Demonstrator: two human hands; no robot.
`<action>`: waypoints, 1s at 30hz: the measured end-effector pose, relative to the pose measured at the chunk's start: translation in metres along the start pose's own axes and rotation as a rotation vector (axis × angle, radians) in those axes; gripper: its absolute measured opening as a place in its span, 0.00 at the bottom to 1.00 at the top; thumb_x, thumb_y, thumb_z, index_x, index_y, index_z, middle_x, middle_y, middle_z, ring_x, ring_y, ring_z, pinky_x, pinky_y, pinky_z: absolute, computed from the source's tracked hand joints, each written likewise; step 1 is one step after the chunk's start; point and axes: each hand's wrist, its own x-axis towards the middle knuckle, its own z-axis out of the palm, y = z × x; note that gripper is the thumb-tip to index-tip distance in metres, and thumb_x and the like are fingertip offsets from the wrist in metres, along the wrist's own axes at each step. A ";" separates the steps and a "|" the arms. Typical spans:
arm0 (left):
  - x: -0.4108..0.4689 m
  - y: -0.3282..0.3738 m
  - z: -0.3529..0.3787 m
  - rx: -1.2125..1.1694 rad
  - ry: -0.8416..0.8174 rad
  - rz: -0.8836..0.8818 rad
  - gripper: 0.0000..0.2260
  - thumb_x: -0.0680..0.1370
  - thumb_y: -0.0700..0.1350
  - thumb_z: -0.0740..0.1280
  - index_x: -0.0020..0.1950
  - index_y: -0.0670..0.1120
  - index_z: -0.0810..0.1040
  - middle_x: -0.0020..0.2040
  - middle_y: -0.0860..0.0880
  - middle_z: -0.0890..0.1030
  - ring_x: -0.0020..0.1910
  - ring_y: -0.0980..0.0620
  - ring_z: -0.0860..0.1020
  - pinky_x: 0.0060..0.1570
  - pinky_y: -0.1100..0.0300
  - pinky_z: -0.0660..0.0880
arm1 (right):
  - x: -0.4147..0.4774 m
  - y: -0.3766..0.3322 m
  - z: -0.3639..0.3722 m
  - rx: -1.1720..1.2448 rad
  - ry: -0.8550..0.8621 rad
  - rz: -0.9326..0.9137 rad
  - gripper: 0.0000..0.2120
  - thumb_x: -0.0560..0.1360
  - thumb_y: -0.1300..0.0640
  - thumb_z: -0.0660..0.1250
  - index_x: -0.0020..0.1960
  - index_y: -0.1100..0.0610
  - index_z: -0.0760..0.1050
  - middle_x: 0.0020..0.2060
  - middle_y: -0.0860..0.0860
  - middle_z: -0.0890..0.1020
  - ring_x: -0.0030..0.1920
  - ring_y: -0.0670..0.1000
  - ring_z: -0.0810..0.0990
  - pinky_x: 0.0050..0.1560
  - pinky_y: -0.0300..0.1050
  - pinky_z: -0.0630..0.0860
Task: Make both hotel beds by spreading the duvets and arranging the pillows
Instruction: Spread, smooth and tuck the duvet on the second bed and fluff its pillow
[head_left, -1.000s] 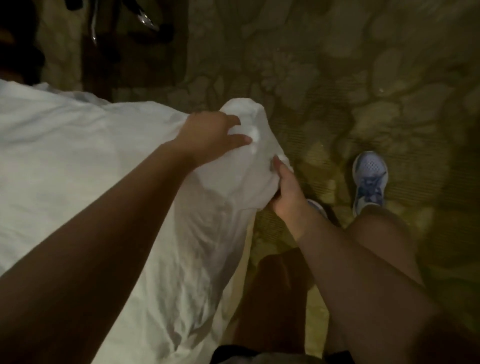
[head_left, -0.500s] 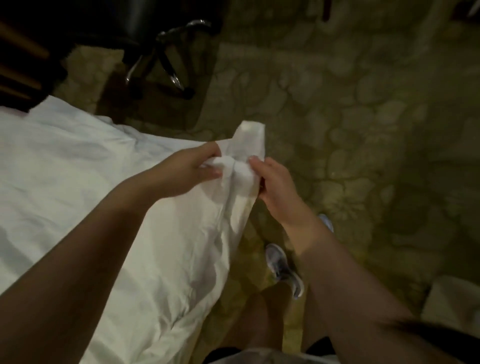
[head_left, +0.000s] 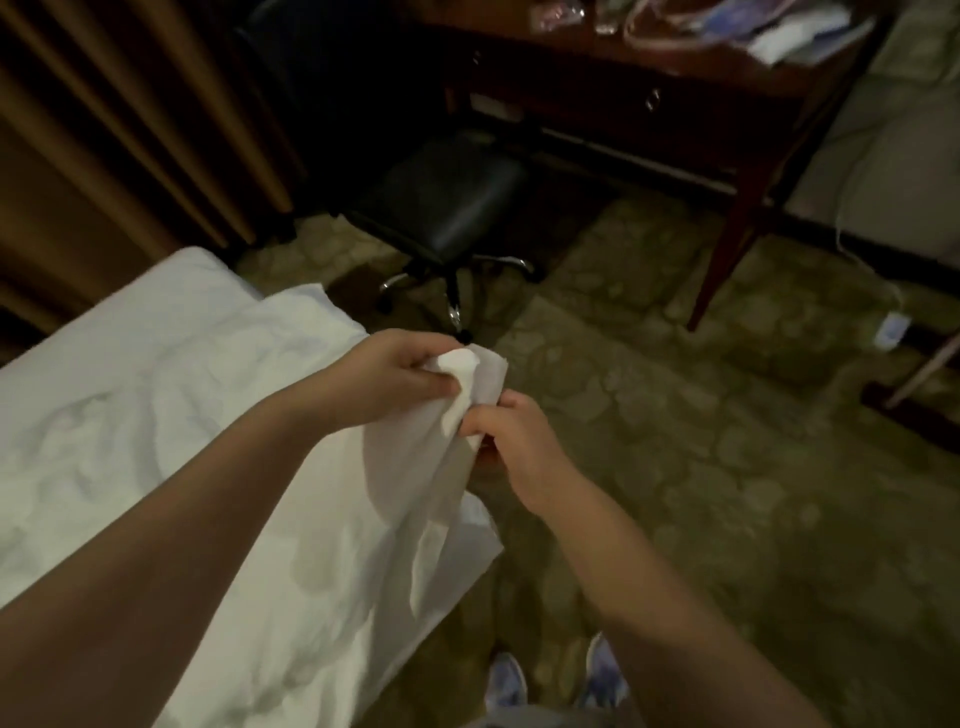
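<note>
I see the left hand (head_left: 395, 379) clenched on the raised corner (head_left: 475, 371) of the white duvet (head_left: 182, 415), right hand (head_left: 514, 447) just below it pinching the same corner, duvet spread out left of the left hand, black chair (head_left: 452, 208) beyond both hands on carpet (head_left: 675, 441).

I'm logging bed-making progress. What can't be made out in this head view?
Pillows and second bed: outside the head view; the bed runs off the left and bottom edges.
Duvet corner: bunched between left hand and right hand; fingers cover its edges.
Items on the desk: dark, blurred, cut by the top edge.
Shoes: cut by the bottom edge, one partly behind the right forearm.
</note>
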 end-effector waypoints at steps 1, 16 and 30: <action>-0.007 0.004 -0.012 -0.019 0.022 0.010 0.11 0.78 0.40 0.64 0.49 0.59 0.75 0.44 0.59 0.77 0.47 0.60 0.75 0.44 0.68 0.69 | -0.003 -0.011 0.009 -0.022 -0.009 -0.035 0.08 0.72 0.69 0.62 0.42 0.58 0.75 0.36 0.52 0.77 0.37 0.48 0.77 0.33 0.36 0.76; -0.071 0.014 -0.078 -0.145 0.274 0.134 0.11 0.78 0.42 0.65 0.51 0.59 0.73 0.41 0.61 0.75 0.40 0.63 0.75 0.37 0.75 0.70 | -0.008 -0.040 0.072 -0.325 0.413 -0.345 0.17 0.77 0.60 0.65 0.30 0.56 0.70 0.25 0.45 0.73 0.27 0.42 0.71 0.28 0.34 0.66; -0.046 0.002 -0.067 0.043 -0.301 0.131 0.14 0.79 0.45 0.65 0.63 0.56 0.70 0.58 0.54 0.74 0.57 0.55 0.74 0.54 0.62 0.72 | -0.025 -0.010 0.073 -0.544 0.341 -0.491 0.20 0.74 0.66 0.66 0.26 0.56 0.67 0.19 0.44 0.68 0.22 0.43 0.65 0.24 0.34 0.60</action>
